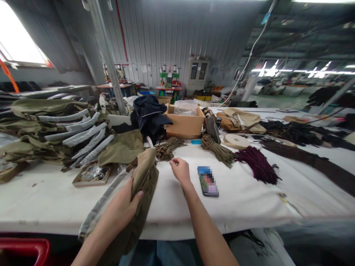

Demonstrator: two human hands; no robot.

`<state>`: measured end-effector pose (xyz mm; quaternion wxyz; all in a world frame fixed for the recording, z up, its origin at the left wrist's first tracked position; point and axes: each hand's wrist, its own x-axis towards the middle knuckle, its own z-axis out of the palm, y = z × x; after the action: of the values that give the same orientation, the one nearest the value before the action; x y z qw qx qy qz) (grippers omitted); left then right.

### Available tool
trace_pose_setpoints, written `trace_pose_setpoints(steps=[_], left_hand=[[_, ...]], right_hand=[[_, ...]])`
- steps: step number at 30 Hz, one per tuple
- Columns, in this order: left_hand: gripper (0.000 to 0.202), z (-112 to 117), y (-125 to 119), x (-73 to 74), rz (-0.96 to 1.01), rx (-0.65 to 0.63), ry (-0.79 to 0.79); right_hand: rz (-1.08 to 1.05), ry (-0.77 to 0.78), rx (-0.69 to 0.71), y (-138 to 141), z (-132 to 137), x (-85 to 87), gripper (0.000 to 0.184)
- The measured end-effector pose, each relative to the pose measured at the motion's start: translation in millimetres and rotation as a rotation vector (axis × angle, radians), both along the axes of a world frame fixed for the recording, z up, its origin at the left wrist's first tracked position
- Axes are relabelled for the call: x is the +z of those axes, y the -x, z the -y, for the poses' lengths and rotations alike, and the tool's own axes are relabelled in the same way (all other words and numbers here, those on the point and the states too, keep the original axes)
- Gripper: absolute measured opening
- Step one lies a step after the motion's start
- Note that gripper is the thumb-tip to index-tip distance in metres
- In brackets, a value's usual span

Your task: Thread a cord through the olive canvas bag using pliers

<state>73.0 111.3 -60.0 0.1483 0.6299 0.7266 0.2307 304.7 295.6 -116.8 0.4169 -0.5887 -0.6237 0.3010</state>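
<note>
My left hand (123, 201) is closed on an olive canvas bag (144, 177), which hangs over the table's front edge with a plastic-wrapped strap along its left side. My right hand (181, 170) is raised over the white tabletop, right of the bag, its thumb and fingertips pinched together. Whatever is in that pinch, if anything, is too small to make out. Just beyond it lies a bundle of olive cords (169, 147). A second olive cord bundle (217, 149) lies further right. To the right of my right forearm rests a phone (208, 181) with its screen lit.
Stacked olive bags (41, 127) with wrapped straps fill the left side. A shallow box of metal parts (91, 177) sits before them. Behind are a cardboard box (185, 125) and dark blue cloth (149, 116). Maroon cords (257, 164) and a webbing roll (235, 141) lie right.
</note>
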Motion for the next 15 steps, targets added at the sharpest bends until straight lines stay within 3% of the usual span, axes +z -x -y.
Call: trace_pose_setpoints(steps=[3, 6, 11, 15], left_hand=[[0.058, -8, -2, 4.4, 0.017, -0.015, 0.019], [0.063, -15, -2, 0.3, 0.005, -0.025, 0.039], [0.083, -21, 3, -9.6, -0.074, 0.025, 0.036], [0.091, -11, -3, -4.2, -0.289, 0.101, 0.035]], right_hand=[[0.026, 0.004, -0.059, 11, -41, 13.1, 0.022], [0.061, 0.037, -0.051, 26, -62, 20.8, 0.017], [0.063, 0.104, -0.082, 34, -81, 16.5, 0.013], [-0.039, 0.163, -0.095, 27, -78, 17.5, 0.012]])
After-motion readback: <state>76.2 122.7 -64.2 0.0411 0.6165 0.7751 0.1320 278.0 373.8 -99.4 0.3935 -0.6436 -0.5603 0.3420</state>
